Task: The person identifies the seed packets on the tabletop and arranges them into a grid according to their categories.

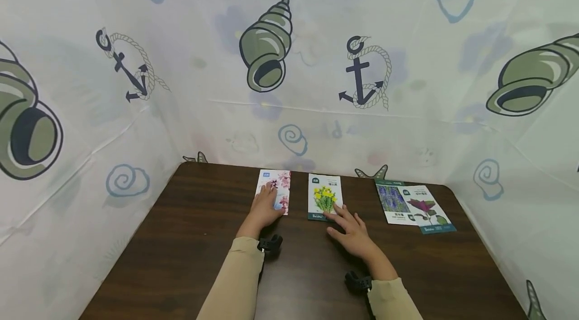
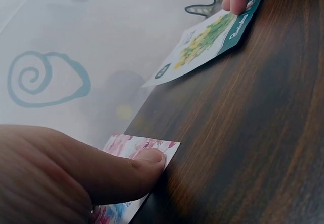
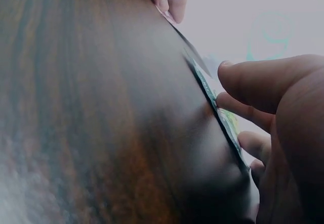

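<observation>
Room is left between the yellow-flower packet and the overlapping packets; behind the desk, passage is blocked by patterned cloth.

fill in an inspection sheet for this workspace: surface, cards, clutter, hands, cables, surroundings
Surface: dark wood-grain table, rounded far corners.
Job's things: pink blossom card and yellow flower card, side by side and apart; further right, magenta flower card partly overlaps purple flower card.
Clutter: nothing seen.
Left hand: rests on the pink blossom card, thumb near its edge.
Right hand: fingertips touch the lower part of the yellow flower card.
Cables: a dark line below each wrist could be cord or shadow; cannot tell.
Surroundings: pale backdrop printed with shells and anchors, behind and at both sides.
</observation>
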### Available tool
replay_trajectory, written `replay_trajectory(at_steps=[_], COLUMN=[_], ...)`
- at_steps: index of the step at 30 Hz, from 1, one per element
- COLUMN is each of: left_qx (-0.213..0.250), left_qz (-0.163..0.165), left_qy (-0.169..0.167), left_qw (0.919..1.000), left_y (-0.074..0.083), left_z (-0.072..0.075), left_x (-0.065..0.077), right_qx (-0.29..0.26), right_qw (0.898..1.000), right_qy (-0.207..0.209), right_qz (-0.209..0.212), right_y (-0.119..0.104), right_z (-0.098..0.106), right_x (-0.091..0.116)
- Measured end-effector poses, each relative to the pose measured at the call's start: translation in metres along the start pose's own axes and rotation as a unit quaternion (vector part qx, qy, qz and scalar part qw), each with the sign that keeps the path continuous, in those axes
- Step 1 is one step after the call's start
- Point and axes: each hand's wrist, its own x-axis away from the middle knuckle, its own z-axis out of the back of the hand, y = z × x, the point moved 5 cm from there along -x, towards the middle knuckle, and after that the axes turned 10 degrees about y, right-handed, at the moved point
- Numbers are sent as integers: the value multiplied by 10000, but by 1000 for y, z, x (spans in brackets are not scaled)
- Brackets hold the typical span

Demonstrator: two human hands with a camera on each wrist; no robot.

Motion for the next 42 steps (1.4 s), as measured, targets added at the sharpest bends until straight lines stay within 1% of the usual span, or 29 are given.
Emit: replay_trajectory(at_steps=[4, 7, 11, 16, 19, 22, 24, 28, 31, 33, 35, 39, 41, 42], left_qx=[113, 179, 149, 40, 12, 64, 106, 167, 171, 161, 172, 165, 145, 143], left_qz=[1, 51, 108, 43, 22, 68, 98, 96, 79, 55, 44, 17, 41, 37], left_qy=[23, 11, -30, 18, 10, -79, -105, -82, -98, -84, -79, -16, -34, -28], left_qw=[9999, 9998, 9998, 10000, 10000, 9999, 9998, 9998, 9998, 9998, 9998, 9999, 9999, 9999], left_y=[2, 1, -1, 4, 5, 5, 4, 5, 6, 6, 5, 5, 4, 4], left_z=[1, 0, -2, 3, 4, 2, 1, 1, 0, 0, 0, 1, 1, 0], left_x=[1, 1, -2, -1, -1, -2, -1, 0, 1, 0, -1, -2, -1, -1], right_qx=[179, 184, 93, -61, -64, -259, -546, -1398, -1855, -2097, -2443, -3177, -3375, -3388], right_qw=[9989, 9989, 9999, 9999, 9999, 9992, 9973, 9841, 9734, 9686, 9611, 9405, 9337, 9329], right_qy=[-325, -327, -123, -82, -143, -237, -291, -272, -141, 32, 265, 674, 806, 872], right_qz=[-280, -285, -69, -16, -21, -171, -390, -1065, -1341, -1334, -1263, -1002, -881, -858], right_y=[0, -1, 2, 1, 0, -2, 0, 6, 11, 13, 16, 21, 24, 26], right_z=[1, 1, -1, 1, 2, 6, 9, 16, 23, 27, 32, 40, 43, 45], right_x=[-2, -2, -1, -1, -2, -2, -3, 0, 2, 2, 3, 3, 4, 5])
